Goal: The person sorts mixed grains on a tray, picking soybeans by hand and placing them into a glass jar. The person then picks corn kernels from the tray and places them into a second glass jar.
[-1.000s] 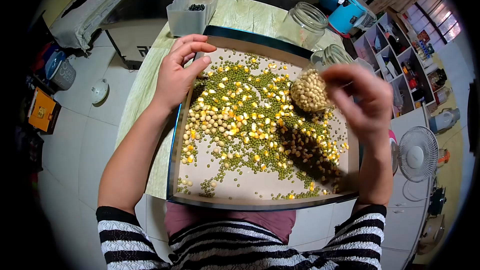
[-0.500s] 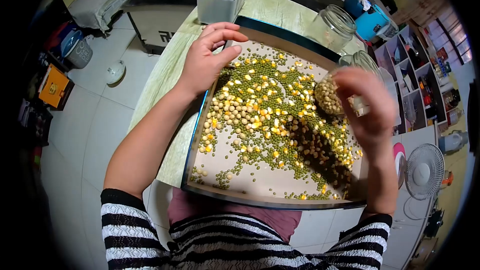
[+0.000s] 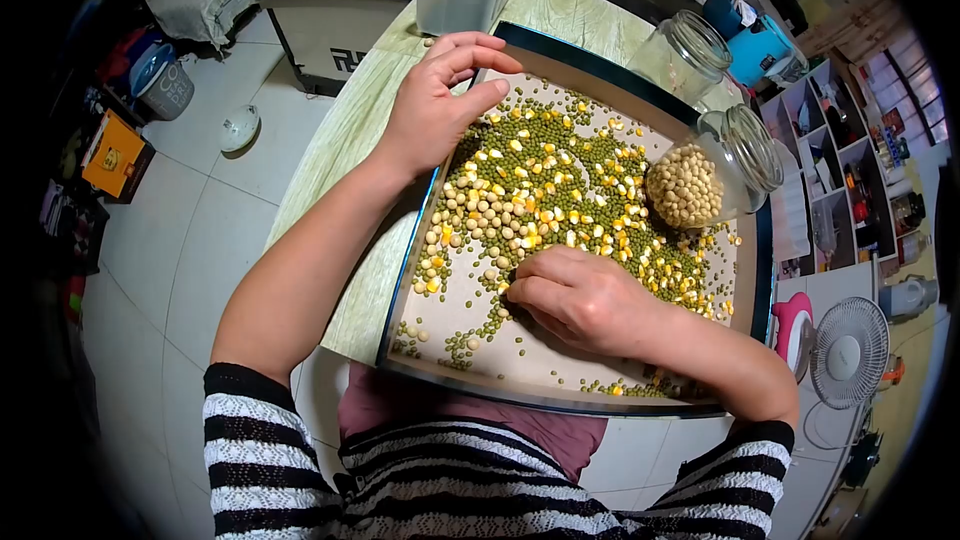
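A shallow box (image 3: 560,402) with dark outer sides holds mixed green mung beans (image 3: 535,130), yellow corn kernels (image 3: 600,232) and round pale soybeans (image 3: 490,215). My left hand (image 3: 440,105) lies over the box's left rim near the far corner, its fingers and thumb apart and holding nothing. Low in the middle of the box, my right hand (image 3: 590,302) has its fingers bunched down among the beans beside the soybean patch. Its fingertips are hidden, so what they pinch does not show. A glass jar (image 3: 690,185) of soybeans lies tilted in the box's right side, its mouth facing right.
A translucent plastic container (image 3: 465,0) with dark beans stands at the table's (image 3: 345,200) far end. Behind the box is another glass jar (image 3: 685,55). To the right are a fan (image 3: 848,352) and a shelf unit (image 3: 835,155). A lidded bowl (image 3: 239,128) is on the floor.
My right hand has moved from the soybean jar's mouth leftward and down to the beans in the box. My left hand stays at the rim. The whole view has shifted slightly.
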Available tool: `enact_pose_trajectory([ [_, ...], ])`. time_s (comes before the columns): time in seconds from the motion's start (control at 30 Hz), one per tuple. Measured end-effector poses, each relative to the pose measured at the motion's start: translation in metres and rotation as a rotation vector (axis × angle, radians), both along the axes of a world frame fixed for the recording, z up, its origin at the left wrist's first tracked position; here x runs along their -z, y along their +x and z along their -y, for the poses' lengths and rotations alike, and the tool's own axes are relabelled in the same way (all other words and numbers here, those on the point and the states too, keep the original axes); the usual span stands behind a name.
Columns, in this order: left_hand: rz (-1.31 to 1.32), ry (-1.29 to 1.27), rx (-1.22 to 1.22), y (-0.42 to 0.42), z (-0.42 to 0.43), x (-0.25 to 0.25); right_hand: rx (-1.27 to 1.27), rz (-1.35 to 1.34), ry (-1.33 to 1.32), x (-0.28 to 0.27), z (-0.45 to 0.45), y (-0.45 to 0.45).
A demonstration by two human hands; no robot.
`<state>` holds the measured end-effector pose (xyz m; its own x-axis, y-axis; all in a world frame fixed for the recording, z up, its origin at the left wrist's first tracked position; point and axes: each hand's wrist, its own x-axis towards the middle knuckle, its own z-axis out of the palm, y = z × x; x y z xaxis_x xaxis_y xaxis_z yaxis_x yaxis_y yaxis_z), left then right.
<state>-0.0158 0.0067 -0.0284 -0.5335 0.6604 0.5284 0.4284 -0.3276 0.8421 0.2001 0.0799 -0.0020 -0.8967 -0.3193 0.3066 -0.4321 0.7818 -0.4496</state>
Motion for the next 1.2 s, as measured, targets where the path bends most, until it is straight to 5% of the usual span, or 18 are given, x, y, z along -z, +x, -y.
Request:
enact_pose_trajectory([
  [0.4,-0.06,-0.062,0.011,-0.001,0.002,-0.002,0.048,0.034,-0.135,0.001,0.012,0.001],
  [0.83,-0.031,-0.081,0.037,-0.003,0.004,-0.002,-0.041,-0.055,0.11,-0.017,0.006,0.009],
  [1.07,0.024,-0.035,0.007,-0.001,0.001,-0.001,0.529,-0.512,0.292,-0.108,-0.044,0.027],
  [1.2,-0.028,-0.088,0.015,-0.001,0.003,-0.003,0.783,-0.452,0.246,-0.112,-0.077,0.039],
])
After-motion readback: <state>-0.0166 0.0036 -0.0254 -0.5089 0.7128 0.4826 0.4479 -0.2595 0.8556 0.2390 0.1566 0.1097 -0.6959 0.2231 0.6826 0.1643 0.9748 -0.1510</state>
